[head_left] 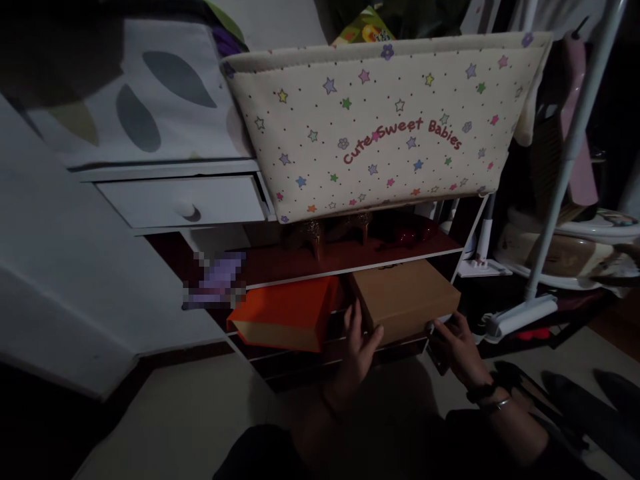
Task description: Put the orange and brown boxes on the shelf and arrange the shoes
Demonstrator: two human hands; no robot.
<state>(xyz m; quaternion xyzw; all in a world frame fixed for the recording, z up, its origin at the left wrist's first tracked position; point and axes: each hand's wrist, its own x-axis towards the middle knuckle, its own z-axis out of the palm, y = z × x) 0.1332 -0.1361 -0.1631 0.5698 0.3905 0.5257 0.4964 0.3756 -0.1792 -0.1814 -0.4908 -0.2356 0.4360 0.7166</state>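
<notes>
A brown cardboard box (407, 297) juts out from a dark red shelf, between my two hands. My left hand (361, 343) grips its left front corner, with the fingers along the side and the thumb at the front. At the right front corner, my right hand (459, 348) holds the box low, its fingers partly hidden beneath the edge. Left of it, an orange box (285, 317) with a tan front sticks out of the same shelf level.
Shoes with gold heels (316, 240) and a glossy red item (407, 235) sit on the shelf (280, 263) above. Overhead is a star-patterned fabric basket (390, 133). A white drawer (185, 203) is at left; a light-coloured squeegee-like tool (523, 319) leans at right.
</notes>
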